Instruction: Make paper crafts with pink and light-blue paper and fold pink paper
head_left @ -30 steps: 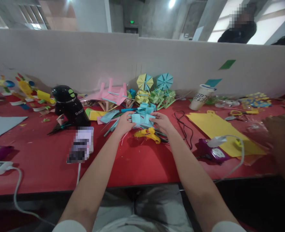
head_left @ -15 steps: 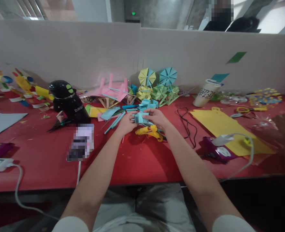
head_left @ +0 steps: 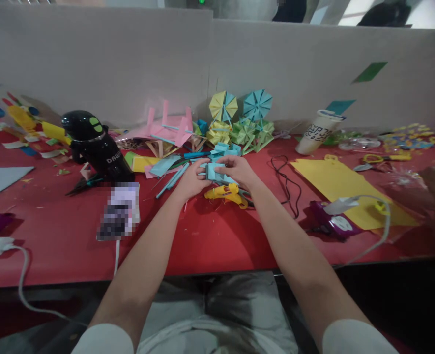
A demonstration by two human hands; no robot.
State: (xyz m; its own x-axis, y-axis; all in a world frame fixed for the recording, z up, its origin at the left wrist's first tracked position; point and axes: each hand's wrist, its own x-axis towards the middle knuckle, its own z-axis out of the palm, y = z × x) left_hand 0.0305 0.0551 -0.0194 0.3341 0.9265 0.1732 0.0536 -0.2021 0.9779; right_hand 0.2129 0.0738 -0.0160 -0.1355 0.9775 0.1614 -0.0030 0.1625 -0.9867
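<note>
A small light-blue folded paper piece [head_left: 212,172] is held between both hands over the red table [head_left: 217,236]. My left hand [head_left: 195,181] grips its left side with curled fingers. From the right, my right hand [head_left: 239,171] pinches the same piece with thumb and fingers. Just below the hands lies a yellow glue gun [head_left: 226,193]. More light-blue paper pieces [head_left: 226,150] lie right behind the hands, and thin blue paper strips [head_left: 172,180] lie to the left of my left hand.
Paper umbrellas [head_left: 257,104] and a pink paper table [head_left: 169,129] stand at the back. A black bottle [head_left: 102,152] and a phone [head_left: 119,211] are on the left. To the right are a black cord [head_left: 285,184], yellow sheets [head_left: 335,184], a cup [head_left: 316,132] and a purple box [head_left: 333,221].
The view has tipped down slightly, so the scene sits a little higher. Both hands still hold the blue paper piece, with only a slight shift of the fingers.
</note>
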